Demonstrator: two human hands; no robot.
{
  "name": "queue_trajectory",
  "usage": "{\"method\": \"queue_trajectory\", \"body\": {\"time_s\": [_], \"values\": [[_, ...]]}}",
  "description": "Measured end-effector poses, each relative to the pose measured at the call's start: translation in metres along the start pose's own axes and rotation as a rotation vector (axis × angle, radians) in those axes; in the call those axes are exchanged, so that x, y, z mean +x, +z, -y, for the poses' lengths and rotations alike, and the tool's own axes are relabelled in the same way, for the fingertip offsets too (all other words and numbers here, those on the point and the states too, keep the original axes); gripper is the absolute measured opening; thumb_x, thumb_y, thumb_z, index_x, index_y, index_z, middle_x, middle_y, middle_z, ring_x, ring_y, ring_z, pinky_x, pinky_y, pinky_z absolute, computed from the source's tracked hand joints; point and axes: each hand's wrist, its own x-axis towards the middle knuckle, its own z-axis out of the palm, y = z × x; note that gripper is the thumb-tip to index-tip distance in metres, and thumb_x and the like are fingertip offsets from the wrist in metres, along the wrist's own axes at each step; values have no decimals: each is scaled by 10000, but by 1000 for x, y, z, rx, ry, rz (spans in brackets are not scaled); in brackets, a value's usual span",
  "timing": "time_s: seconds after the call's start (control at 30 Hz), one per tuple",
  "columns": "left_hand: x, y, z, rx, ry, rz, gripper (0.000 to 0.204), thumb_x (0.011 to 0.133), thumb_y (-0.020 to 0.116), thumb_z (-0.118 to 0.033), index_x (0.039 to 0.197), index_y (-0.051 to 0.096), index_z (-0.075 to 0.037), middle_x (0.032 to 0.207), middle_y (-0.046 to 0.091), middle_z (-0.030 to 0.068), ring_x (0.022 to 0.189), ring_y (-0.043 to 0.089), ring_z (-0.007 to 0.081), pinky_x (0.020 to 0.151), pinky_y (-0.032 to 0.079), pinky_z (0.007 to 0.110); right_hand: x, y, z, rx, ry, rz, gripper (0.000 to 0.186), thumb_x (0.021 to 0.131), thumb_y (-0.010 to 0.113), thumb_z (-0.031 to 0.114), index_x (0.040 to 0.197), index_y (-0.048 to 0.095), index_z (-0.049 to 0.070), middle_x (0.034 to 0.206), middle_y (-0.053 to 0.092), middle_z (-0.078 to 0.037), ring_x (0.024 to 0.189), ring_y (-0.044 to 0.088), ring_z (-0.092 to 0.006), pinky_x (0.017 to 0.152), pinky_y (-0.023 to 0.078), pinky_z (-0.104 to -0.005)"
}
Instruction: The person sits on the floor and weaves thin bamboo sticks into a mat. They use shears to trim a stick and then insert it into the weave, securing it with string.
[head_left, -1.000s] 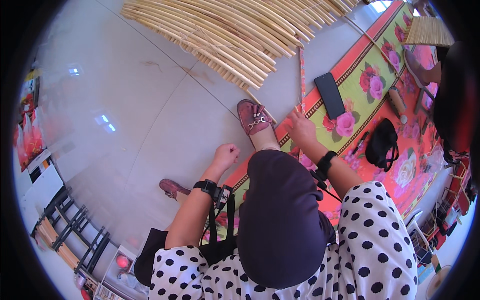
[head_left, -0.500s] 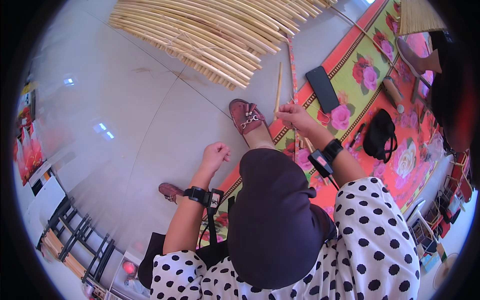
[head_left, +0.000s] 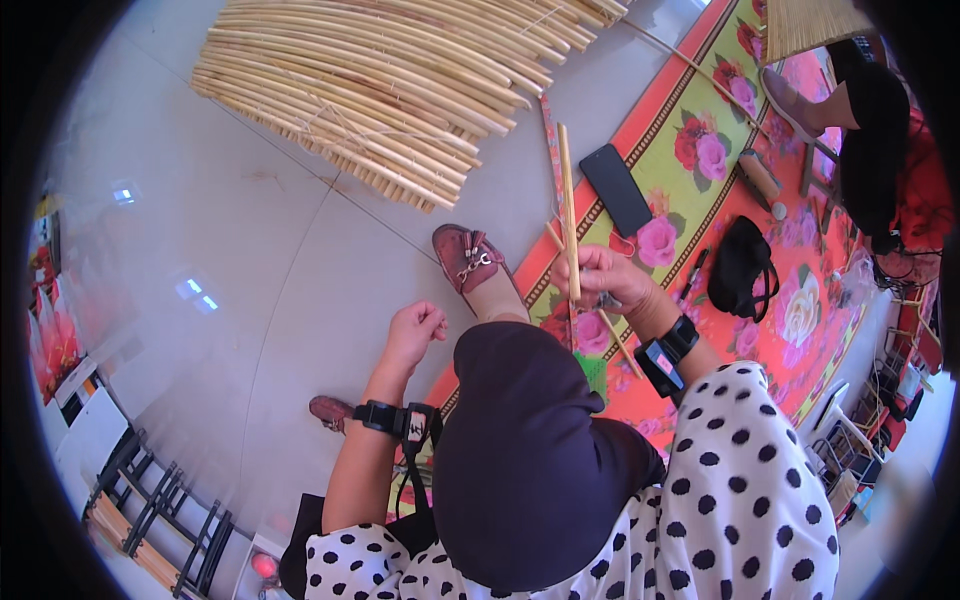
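Note:
My right hand [head_left: 605, 278] is closed around a pale yellow reed stick [head_left: 569, 200] that points away from me, above the edge of the flowered mat. A second thin stick [head_left: 622, 345] slants behind that hand; whether it lies on the mat or is held too, I cannot tell. To the left, over the grey floor, my left hand [head_left: 415, 330] has its fingers curled in, and nothing shows in them. Beyond my shoe lies a large screen of bound reed sticks [head_left: 350, 90], with loose string across it.
A black phone [head_left: 615, 190], a black pouch [head_left: 742, 268] and a brown roller-like cylinder [head_left: 762, 185] lie on the flowered mat [head_left: 690, 130]. Another person's shoe and leg [head_left: 795, 108] are at the upper right. A green piece [head_left: 591, 375] shows beside my knee.
My right hand has drawn back toward me, and its stick now stands more in front of the fingers. The left hand has lowered slightly. The whole view has shifted, and the green piece has appeared.

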Motion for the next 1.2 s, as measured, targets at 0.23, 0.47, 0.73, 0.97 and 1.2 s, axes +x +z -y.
{"method": "queue_trajectory", "body": {"time_s": [0.23, 0.47, 0.73, 0.97, 1.2], "values": [[-5, 3, -8, -63, -54, -36, 131, 959, 520, -134, 889, 575, -38, 784, 666, 71, 561, 583, 112, 556, 471, 239, -14, 16, 20, -87, -63, 381, 238, 855, 709, 231, 880, 589, 27, 862, 573, -69, 803, 544, -191, 688, 434, -302], [-5, 1, -26, -142, 33, -5, 136, 974, 519, -144, 927, 582, -33, 781, 652, 72, 592, 577, 104, 575, 470, 230, -23, 25, 35, -125, -60, 482, 196, 879, 685, 185, 906, 592, 15, 869, 577, -79, 838, 551, -229, 767, 446, -364], [-33, -4, -85, -142, 229, 14, 196, 965, 540, -84, 1114, 617, 17, 795, 643, 55, 662, 571, 88, 639, 473, 219, -15, 25, 43, -159, -9, 561, 216, 875, 699, 193, 921, 594, 10, 856, 585, -68, 848, 561, -197, 754, 451, -339], [-54, -3, -136, -111, 367, 1, 213, 960, 558, -95, 1114, 649, 21, 801, 646, 46, 662, 553, 78, 635, 460, 211, -6, 22, 50, -280, 57, 587, 270, 876, 720, 223, 903, 573, -2, 831, 599, -66, 673, 567, -108, 572, 451, -246], [-59, 7, -144, -144, 384, 18, 203, 960, 560, -90, 1099, 661, 18, 798, 641, 34, 661, 547, 72, 621, 454, 204, -7, 26, 55, -302, 51, 541, 267, 878, 723, 213, 861, 560, 3, 752, 602, -47, 558, 539, -79, 480, 428, -234]]}}
